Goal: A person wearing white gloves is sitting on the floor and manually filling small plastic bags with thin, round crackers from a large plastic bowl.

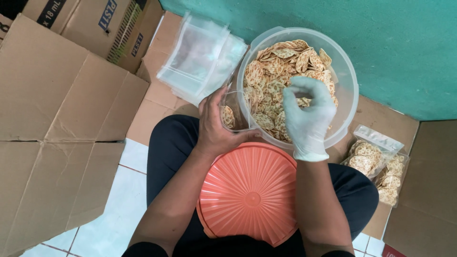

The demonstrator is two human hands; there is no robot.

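Flattened brown cardboard sheets (57, 119) cover most of the tiled floor, with a teal wall (381, 47) beyond. Against that wall stands a large clear plastic tub (345, 71), heaped with round, speckled golden crackers (278, 71). In the person's lap, resting on dark trousers, lies a ribbed orange round lid (250, 192). A stack of empty clear plastic bags (200, 59) sits on the cardboard just left of the tub, and two filled bags of crackers (376, 164) lie on the cardboard to the right, touching each other. The left hand (216, 126), bare, comes forward from a bent forearm and curls around a small clear bag (233, 112), gripping it at the tub's near-left rim with its mouth held open; a few crackers already sit inside it. The right hand (309, 116), in a white glove, is raised over the near side of the tub with the wrist bent downward and the fingers gathered together, pinching toward the thumb above the heap; whether a cracker is caught between the fingertips cannot be told.
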